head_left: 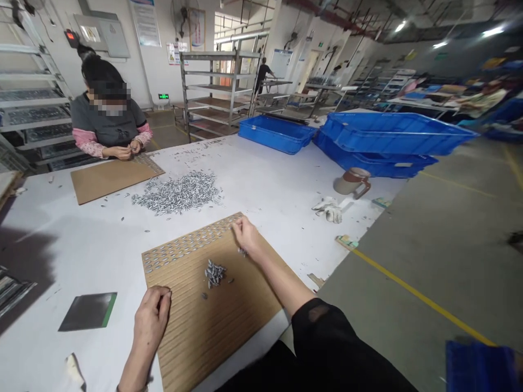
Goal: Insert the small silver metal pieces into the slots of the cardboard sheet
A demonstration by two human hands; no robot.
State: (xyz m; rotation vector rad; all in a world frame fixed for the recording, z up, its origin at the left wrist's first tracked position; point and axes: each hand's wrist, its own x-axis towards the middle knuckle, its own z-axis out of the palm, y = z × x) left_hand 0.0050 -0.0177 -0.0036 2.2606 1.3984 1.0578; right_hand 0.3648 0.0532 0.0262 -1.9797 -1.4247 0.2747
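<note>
In front of me on the white table lies a brown corrugated cardboard sheet (220, 326). Rows of small grey oval metal pieces (183, 247) line its far edge. A loose heap of the same pieces (214, 273) sits mid-sheet, with a few strays around it. My right hand (247, 238) is closed in a pinch at the far right corner, beside the end of the rows; what its fingertips hold is hidden. More pieces (242, 252) show beneath that hand. My left hand (152, 313) rests at the sheet's left edge, thumb and fingers pressed together, their contents unclear.
A large pile of grey pieces (180, 193) lies farther back. Across the table a co-worker (110, 120) handles pieces over another cardboard sheet (110, 182). Blue crates (278, 136), a mug (352, 181), gloves (328, 210) and a dark flat plate (87, 312) are also on the table.
</note>
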